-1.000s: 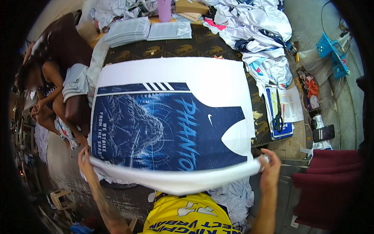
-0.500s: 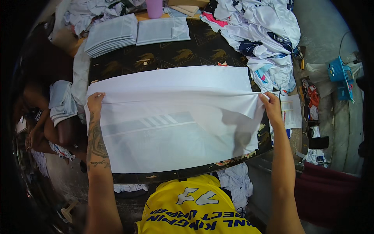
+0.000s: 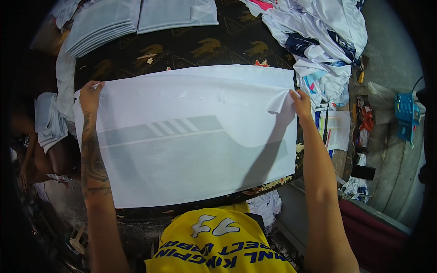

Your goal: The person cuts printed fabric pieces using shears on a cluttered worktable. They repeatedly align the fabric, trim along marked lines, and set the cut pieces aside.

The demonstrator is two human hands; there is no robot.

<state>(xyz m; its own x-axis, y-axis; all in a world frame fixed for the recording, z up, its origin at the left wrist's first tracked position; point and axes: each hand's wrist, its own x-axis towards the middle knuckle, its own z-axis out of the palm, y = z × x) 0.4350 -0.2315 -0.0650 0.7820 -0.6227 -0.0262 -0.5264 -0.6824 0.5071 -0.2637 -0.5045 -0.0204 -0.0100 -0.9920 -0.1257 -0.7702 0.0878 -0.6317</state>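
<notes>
Grip closed: our left hand (image 3: 92,94) and right hand (image 3: 300,103) pinch the white-backed jersey panel (image 3: 182,173) far-left and far-right; long axis left-right, bulk nearer us on bench (image 3: 191,49).

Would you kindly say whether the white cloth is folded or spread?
The cloth looks folded: another white layer shows past the edge pinched by the left hand and right hand.
</notes>
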